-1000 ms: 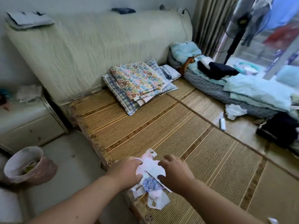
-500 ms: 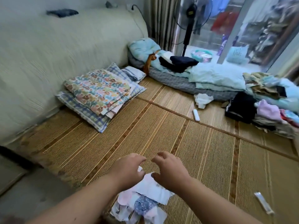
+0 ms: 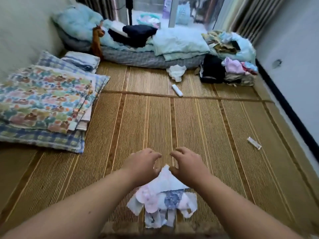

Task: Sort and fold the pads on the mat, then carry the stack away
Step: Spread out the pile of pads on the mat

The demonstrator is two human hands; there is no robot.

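Observation:
A small heap of pads (image 3: 164, 199), white, pink and blue-patterned, lies on the woven bamboo mat (image 3: 120, 118) near its front edge. Both my hands hover over the heap's far end. My left hand (image 3: 141, 167) and my right hand (image 3: 188, 167) have curved, spread fingers. The two thumbs rest at the top edge of the uppermost white pad. Neither hand is closed around a pad. My forearms hide the sides of the heap.
Folded patterned blankets (image 3: 43, 100) lie at the left. Bedding (image 3: 155, 49) runs along the back, with a clothes pile (image 3: 233, 69) at the right. A white remote (image 3: 177, 90), a crumpled white cloth (image 3: 177, 72) and a small wrapper (image 3: 254, 145) lie on the mat. A wall stands at the right.
The view has swung to the right, away from the bed's edge and the bin. My hands held the pads a second ago; the fingers have since spread and lifted off the heap.

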